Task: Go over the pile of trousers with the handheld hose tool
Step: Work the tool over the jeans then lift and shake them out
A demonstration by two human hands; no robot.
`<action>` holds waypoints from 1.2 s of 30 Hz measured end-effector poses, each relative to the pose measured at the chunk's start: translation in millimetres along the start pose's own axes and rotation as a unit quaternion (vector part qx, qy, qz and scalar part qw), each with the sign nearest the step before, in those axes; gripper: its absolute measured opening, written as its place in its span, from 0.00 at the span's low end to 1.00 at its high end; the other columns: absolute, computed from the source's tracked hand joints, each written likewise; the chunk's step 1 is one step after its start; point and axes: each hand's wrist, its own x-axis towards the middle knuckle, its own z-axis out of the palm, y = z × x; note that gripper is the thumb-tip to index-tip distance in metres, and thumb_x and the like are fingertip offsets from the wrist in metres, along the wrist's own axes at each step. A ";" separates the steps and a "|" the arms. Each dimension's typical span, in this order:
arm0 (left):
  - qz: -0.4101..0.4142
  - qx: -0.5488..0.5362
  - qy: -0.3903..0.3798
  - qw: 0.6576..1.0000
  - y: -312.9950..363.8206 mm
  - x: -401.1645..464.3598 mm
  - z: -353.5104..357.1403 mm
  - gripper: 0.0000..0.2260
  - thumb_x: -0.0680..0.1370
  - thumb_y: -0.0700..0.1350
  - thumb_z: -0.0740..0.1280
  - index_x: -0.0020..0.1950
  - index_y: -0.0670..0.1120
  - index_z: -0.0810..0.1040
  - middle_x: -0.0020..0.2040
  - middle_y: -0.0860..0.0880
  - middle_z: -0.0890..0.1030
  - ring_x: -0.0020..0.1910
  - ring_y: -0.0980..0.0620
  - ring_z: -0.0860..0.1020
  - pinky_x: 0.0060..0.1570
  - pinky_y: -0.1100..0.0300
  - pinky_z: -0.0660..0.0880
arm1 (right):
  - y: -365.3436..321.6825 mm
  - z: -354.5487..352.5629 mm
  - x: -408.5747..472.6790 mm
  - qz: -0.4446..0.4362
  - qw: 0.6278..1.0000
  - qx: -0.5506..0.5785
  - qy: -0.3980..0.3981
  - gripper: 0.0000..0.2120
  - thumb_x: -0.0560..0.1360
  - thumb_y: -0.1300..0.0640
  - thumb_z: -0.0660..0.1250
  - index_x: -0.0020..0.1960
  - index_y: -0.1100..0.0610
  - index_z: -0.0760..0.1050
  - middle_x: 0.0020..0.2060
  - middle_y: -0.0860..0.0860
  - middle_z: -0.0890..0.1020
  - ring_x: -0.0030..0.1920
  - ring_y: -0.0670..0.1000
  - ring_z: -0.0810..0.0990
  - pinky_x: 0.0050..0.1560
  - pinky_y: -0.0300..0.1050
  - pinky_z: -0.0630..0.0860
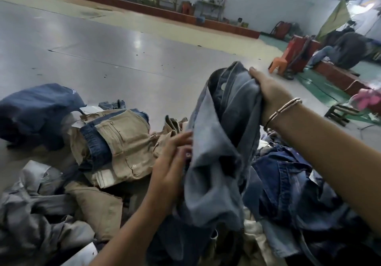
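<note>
A pile of trousers (123, 142) in tan, grey and dark blue covers the near end of a large grey table (92, 45). My right hand (270, 92) grips the top of a light blue pair of jeans (218, 142) and holds it up above the pile. My left hand (171, 162) lies with straight fingers against the left side of the hanging jeans. No hose tool is in view.
Dark blue jeans (288, 183) lie heaped at the right under my right forearm. A folded navy pair (37, 109) sits at the left. Beyond the table's right edge stand an orange plastic stool (278, 63), a red machine (303, 49) and a seated person (346, 49).
</note>
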 end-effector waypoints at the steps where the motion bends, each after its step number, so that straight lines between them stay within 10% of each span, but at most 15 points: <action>1: -0.037 -0.068 -0.004 0.997 11.3 1.8 -0.6 0.14 0.78 0.57 0.61 0.61 0.53 0.73 0.56 0.50 0.80 0.57 0.56 0.78 0.51 0.62 0.76 | -7.1 -1.1 -2.0 -0.001 1.000 0.015 -0.007 0.17 0.78 0.47 0.65 0.54 0.62 0.77 0.45 0.55 0.83 0.43 0.52 0.83 0.45 0.43 0.81; 4: 0.161 0.120 0.031 0.979 42.3 3.4 4.8 0.27 0.71 0.70 0.61 0.67 0.61 0.66 0.73 0.50 0.65 0.70 0.54 0.68 0.64 0.57 0.71 | -21.4 -7.1 -8.1 -0.030 1.000 0.000 -0.004 0.13 0.78 0.50 0.66 0.49 0.61 0.77 0.41 0.55 0.83 0.40 0.52 0.83 0.45 0.44 0.82; 7: 0.414 0.463 -0.142 0.771 37.9 9.7 22.0 0.26 0.75 0.57 0.63 0.73 0.57 0.64 0.72 0.52 0.67 0.73 0.51 0.65 0.71 0.52 0.60 | -22.5 -10.4 -14.1 -0.042 0.996 -0.052 -0.052 0.10 0.78 0.53 0.65 0.43 0.59 0.76 0.33 0.53 0.80 0.34 0.50 0.80 0.40 0.41 0.79; 13: 0.039 0.853 -0.220 0.471 24.2 72.8 -38.6 0.14 0.75 0.51 0.62 0.60 0.55 0.76 0.57 0.56 0.77 0.66 0.51 0.65 0.62 0.51 0.59 | -22.6 -55.3 -9.5 -0.065 0.991 0.012 -0.114 0.19 0.78 0.49 0.64 0.35 0.58 0.83 0.32 0.54 0.83 0.33 0.53 0.83 0.36 0.46 0.81; 15: 0.005 0.804 -0.241 0.543 26.0 82.4 -30.7 0.16 0.74 0.46 0.60 0.60 0.56 0.77 0.60 0.54 0.77 0.65 0.49 0.68 0.61 0.51 0.61 | -15.7 -62.4 -7.1 -0.054 0.984 0.034 -0.166 0.23 0.79 0.48 0.62 0.31 0.56 0.84 0.30 0.53 0.83 0.31 0.51 0.83 0.32 0.44 0.80; 18: -0.006 0.520 -0.249 0.817 18.9 81.9 16.7 0.21 0.75 0.41 0.62 0.66 0.55 0.74 0.61 0.53 0.78 0.63 0.50 0.74 0.59 0.65 0.65 | -12.3 -56.8 -3.2 -0.065 0.972 0.093 -0.208 0.21 0.78 0.51 0.61 0.32 0.56 0.84 0.30 0.52 0.83 0.32 0.50 0.82 0.35 0.43 0.80; 20: -0.099 0.376 -0.305 0.869 11.2 73.6 41.5 0.24 0.76 0.48 0.69 0.71 0.51 0.68 0.62 0.54 0.76 0.64 0.52 0.73 0.61 0.66 0.66 | -16.9 -53.5 -2.3 -0.087 0.962 0.119 -0.231 0.18 0.75 0.51 0.62 0.33 0.57 0.84 0.31 0.51 0.83 0.33 0.50 0.83 0.38 0.42 0.80; 24: -0.166 0.433 -0.402 0.789 -12.2 59.8 48.7 0.28 0.77 0.59 0.65 0.72 0.47 0.68 0.68 0.53 0.72 0.63 0.54 0.72 0.64 0.60 0.67 | -28.3 -71.2 3.1 -0.100 0.965 0.082 -0.230 0.15 0.69 0.48 0.65 0.35 0.57 0.83 0.31 0.52 0.82 0.33 0.51 0.82 0.38 0.42 0.81; 27: -0.158 0.618 -0.518 0.570 -18.1 54.5 38.3 0.15 0.80 0.50 0.62 0.58 0.41 0.78 0.58 0.44 0.80 0.48 0.46 0.75 0.47 0.59 0.69 | -30.4 -100.9 11.3 -0.098 0.975 -0.058 -0.192 0.11 0.66 0.54 0.70 0.44 0.60 0.79 0.35 0.55 0.83 0.35 0.53 0.82 0.38 0.49 0.82; 28: -0.156 0.613 -0.547 0.548 -17.8 54.1 35.6 0.13 0.80 0.46 0.61 0.59 0.42 0.78 0.56 0.43 0.81 0.48 0.45 0.76 0.47 0.59 0.69 | -28.2 -109.0 16.2 -0.109 0.969 -0.143 -0.172 0.13 0.66 0.58 0.72 0.48 0.60 0.77 0.37 0.55 0.82 0.37 0.54 0.82 0.41 0.49 0.82; 29: -0.156 0.570 -0.557 0.583 -13.6 57.5 31.5 0.11 0.80 0.44 0.61 0.59 0.44 0.78 0.52 0.46 0.81 0.47 0.47 0.78 0.46 0.61 0.71 | -25.2 -114.6 21.1 -0.135 0.945 -0.258 -0.147 0.15 0.66 0.62 0.73 0.51 0.60 0.75 0.39 0.54 0.81 0.38 0.53 0.80 0.43 0.44 0.81; 31: -0.214 0.389 -0.457 0.770 10.0 73.0 18.3 0.06 0.81 0.43 0.61 0.54 0.48 0.78 0.41 0.51 0.82 0.37 0.53 0.79 0.40 0.64 0.75 | -17.5 -119.7 28.6 -0.211 0.850 -0.474 -0.092 0.20 0.69 0.68 0.71 0.55 0.56 0.68 0.35 0.51 0.76 0.35 0.50 0.75 0.35 0.35 0.74; 33: -0.289 0.245 -0.340 0.861 32.8 98.3 -1.5 0.06 0.82 0.41 0.60 0.50 0.44 0.76 0.36 0.46 0.81 0.30 0.52 0.79 0.32 0.61 0.77 | -4.1 -127.0 37.6 -0.230 0.782 -0.570 -0.101 0.23 0.72 0.68 0.69 0.59 0.54 0.61 0.34 0.51 0.73 0.35 0.53 0.73 0.37 0.44 0.74; 35: -0.320 0.396 -0.324 0.797 41.8 116.9 -15.4 0.07 0.82 0.43 0.59 0.52 0.42 0.76 0.45 0.42 0.80 0.38 0.48 0.80 0.37 0.56 0.78 | 7.2 -132.7 43.5 -0.212 0.786 -0.573 -0.098 0.16 0.74 0.63 0.68 0.55 0.52 0.63 0.36 0.53 0.76 0.38 0.56 0.75 0.43 0.53 0.74; 36: -0.294 0.568 -0.332 0.693 40.8 120.4 -17.5 0.10 0.82 0.47 0.59 0.56 0.42 0.76 0.51 0.41 0.79 0.46 0.46 0.79 0.44 0.54 0.78 | 11.5 -131.9 44.7 -0.208 0.805 -0.547 -0.094 0.11 0.76 0.62 0.67 0.51 0.51 0.66 0.36 0.52 0.78 0.39 0.56 0.76 0.42 0.54 0.74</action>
